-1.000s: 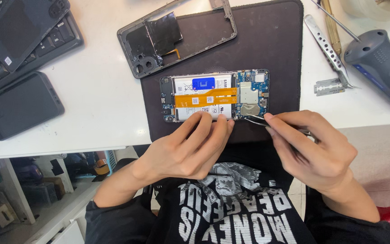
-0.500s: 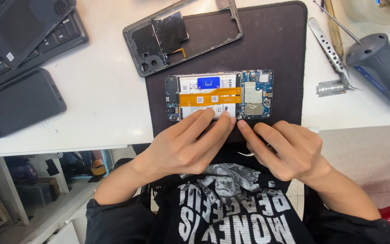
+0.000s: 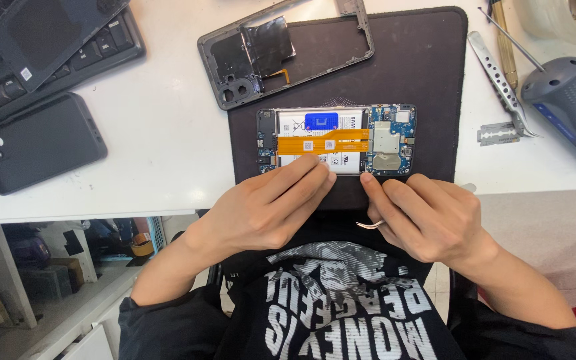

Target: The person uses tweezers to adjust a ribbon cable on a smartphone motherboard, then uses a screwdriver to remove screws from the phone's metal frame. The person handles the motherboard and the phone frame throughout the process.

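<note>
An opened phone [image 3: 336, 140] lies on a dark work mat [image 3: 395, 73], showing its battery, an orange flex cable and a blue circuit board. My left hand [image 3: 268, 203] rests its fingertips on the phone's near edge. Beside it, my right hand [image 3: 428, 217] touches that same edge with a fingertip and keeps metal tweezers [image 3: 370, 225] tucked in its palm, only the tip showing.
A removed phone frame [image 3: 281, 47] lies at the mat's far left corner. A dark phone [image 3: 35, 143] and a keyboard [image 3: 101, 40] sit at left. Metal pry tools [image 3: 498, 73], a razor blade [image 3: 498, 133] and a grey-blue electric tool [image 3: 571, 107] lie at right.
My right hand drew the tweezers back from the circuit board, folded them into the palm, and set a fingertip on the phone's near edge. The left hand stayed put.
</note>
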Motion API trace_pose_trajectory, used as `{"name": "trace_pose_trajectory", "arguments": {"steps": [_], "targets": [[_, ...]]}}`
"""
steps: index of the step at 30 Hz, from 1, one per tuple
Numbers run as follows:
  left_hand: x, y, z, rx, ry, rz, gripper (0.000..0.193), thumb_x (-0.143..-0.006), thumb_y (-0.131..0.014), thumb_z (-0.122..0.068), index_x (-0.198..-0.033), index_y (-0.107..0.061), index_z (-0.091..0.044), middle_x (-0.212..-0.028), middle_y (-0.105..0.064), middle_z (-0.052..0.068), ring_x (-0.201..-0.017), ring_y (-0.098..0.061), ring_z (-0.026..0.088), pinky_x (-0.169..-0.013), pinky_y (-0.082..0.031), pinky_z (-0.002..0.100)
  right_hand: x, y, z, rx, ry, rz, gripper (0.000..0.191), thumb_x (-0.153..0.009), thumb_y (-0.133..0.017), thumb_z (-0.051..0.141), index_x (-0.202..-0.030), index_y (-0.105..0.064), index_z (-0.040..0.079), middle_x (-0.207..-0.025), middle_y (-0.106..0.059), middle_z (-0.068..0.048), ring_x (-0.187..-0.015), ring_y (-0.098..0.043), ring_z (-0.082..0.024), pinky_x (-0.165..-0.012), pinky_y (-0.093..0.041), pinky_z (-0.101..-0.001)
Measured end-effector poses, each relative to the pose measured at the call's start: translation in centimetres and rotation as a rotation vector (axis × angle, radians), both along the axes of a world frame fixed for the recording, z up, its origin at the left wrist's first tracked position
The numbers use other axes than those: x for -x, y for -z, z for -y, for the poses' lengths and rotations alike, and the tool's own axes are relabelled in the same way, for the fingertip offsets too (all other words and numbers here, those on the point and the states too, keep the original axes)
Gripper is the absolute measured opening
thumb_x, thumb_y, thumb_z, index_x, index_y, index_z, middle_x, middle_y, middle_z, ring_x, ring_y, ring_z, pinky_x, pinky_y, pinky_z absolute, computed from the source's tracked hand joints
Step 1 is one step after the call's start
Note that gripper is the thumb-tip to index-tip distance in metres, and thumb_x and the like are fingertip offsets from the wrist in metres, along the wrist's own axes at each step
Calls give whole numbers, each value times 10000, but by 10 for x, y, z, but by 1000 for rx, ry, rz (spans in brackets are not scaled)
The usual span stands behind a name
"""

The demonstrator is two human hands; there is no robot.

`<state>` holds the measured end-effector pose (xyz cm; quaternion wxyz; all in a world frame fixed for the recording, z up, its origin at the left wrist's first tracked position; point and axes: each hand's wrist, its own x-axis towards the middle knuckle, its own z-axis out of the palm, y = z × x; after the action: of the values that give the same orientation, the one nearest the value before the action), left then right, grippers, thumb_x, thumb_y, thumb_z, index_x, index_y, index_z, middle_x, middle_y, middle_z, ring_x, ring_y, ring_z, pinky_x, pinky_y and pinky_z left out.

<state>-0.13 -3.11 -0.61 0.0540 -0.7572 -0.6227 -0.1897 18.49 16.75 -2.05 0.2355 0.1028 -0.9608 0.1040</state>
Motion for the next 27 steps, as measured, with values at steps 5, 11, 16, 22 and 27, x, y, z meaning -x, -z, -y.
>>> {"name": "trace_pose_trajectory", "arguments": {"steps": [5,11,16,22,27], "targets": [[-1,7,14,-50,-98,-19,330,-908,-725,-110,-1221,-760,-12,-1233,-660,81,-1150,-619,240,-988,-546,384,3,4,-1,36,-4,-24,244,-822,-791,42,-1056,-803,-25,-696,-584,0,-540,-492,-122,-437,-366,-262],[-4,12,26,-65,-167,-52,316,-977,-742,-147,-1274,-754,-42,-1251,-623,37,-1162,-576,207,-1069,-475,427,0,4,-4,32,-7,-6,233,-814,-789,14,-1040,-809,-37,-652,-553,5,-512,-475,-118,-433,-364,-268],[2,13,28,-47,-152,56,355,-915,-724,-148,-1245,-750,-22,-1201,-626,66,-1155,-594,235,-1070,-482,459,1,2,0,10,19,10,258,-812,-778,13,-1061,-801,-48,-687,-572,-17,-529,-497,-134,-451,-379,-282],[-4,14,28,-65,-180,69,372,-936,-720,-166,-1280,-733,-26,-1221,-624,62,-1172,-592,221,-1080,-480,456,10,0,12,-22,2,8,301,-807,-783,69,-1094,-801,-18,-775,-633,-30,-538,-515,-130,-460,-404,-272],[-3,19,31,-92,-201,68,375,-930,-749,-184,-1277,-733,-43,-1214,-627,59,-1155,-598,220,-1055,-482,450,10,0,11,25,4,21,273,-821,-798,35,-1087,-800,-25,-762,-608,-51,-545,-532,-138,-467,-419,-280]]}}
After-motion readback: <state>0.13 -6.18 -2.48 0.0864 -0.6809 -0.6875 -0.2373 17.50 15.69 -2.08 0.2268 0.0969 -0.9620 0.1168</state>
